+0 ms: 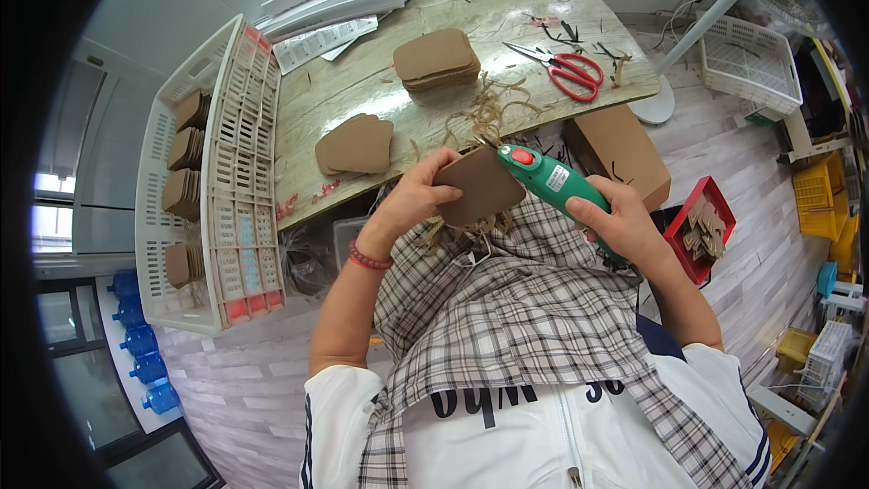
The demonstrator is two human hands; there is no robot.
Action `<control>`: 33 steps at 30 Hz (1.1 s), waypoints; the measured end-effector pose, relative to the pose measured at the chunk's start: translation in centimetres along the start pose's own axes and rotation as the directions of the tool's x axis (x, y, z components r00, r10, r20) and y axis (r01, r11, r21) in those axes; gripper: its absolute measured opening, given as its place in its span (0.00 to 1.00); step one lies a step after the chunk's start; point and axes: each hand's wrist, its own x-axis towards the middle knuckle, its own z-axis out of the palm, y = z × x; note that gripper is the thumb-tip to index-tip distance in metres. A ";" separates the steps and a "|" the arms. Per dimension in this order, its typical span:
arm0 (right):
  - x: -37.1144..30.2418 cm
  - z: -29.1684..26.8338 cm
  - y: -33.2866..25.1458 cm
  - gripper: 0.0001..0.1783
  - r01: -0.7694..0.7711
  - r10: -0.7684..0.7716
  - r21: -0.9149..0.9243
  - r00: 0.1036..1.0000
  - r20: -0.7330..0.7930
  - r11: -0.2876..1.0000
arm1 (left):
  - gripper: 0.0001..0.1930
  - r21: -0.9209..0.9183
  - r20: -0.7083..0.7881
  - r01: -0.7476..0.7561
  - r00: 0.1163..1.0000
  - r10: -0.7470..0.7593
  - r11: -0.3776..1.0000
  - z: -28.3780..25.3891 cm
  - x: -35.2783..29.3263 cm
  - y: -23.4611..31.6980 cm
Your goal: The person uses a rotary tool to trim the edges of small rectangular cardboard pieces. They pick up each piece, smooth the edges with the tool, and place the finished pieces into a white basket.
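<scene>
My left hand (409,201) is closed on the left edge of a flat brown piece (480,188) with rounded corners, thumb on top. It is held over my lap, just off the table's near edge. My right hand (623,222) grips a green handheld power cutter (559,183) with a red switch. Its pointed metal tip lies at the far edge of the piece; whether it touches cannot be made out. Thin brown trimmings (484,109) lie tangled on the table beyond, and more hang below the piece on my checked apron (507,335).
On the table (362,91) are a stack of brown pieces (437,56), a smaller pile (355,145), red-handled scissors (572,75) and papers (335,9). A white crate (244,181) with more pieces stands left. A cardboard box (625,154) and a red box of scraps (701,234) are right.
</scene>
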 end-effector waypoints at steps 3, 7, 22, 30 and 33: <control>-0.2 -0.3 0.1 0.19 -0.023 0.022 0.023 0.999 0.025 0.999 | 0.14 0.112 -0.090 -0.102 0.990 0.113 0.988 -1.2 -0.2 0.3; -0.2 -0.4 0.1 0.19 -0.032 0.030 0.034 0.998 0.053 0.999 | 0.09 -0.068 -0.287 -0.203 0.942 0.176 0.977 -1.9 -0.4 0.3; 0.0 -0.3 0.2 0.22 -0.054 0.054 -0.003 0.994 0.091 0.999 | 0.09 -0.169 -0.310 -0.260 0.930 0.199 0.951 -2.4 0.0 -0.2; 0.4 0.0 0.2 0.23 -0.040 0.047 -0.062 0.992 0.114 0.997 | 0.09 -0.098 -0.229 -0.144 0.966 0.119 0.985 -1.6 0.1 0.2; 0.6 0.1 0.2 0.22 -0.036 0.043 -0.067 0.992 0.117 0.997 | 0.10 -0.095 -0.182 -0.102 0.980 0.083 0.990 -1.1 0.1 0.6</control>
